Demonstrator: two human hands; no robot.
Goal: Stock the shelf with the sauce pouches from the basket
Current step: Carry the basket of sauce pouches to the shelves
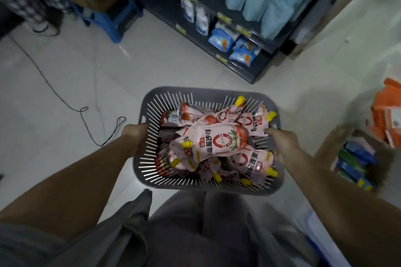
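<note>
Both hands (pixel 135 136) (pixel 283 144) grip the pouch-filled basket's (pixel 213 189) sides.

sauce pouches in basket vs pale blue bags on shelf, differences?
Sauce pouches are pink with yellow caps; the pale blue bags show no caps. The pouches lie jumbled in the grey basket; the bags stand upright in rows on the shelf. Both are soft packs.

Sauce pouches (pixel 219 143) lie piled in the basket (pixel 208 91), left hand (pixel 135 138) on its left rim, right hand (pixel 284 145) on its right; shelf (pixel 245 71) ahead, cable (pixel 65 102) on the floor (pixel 152 67) left.
</note>
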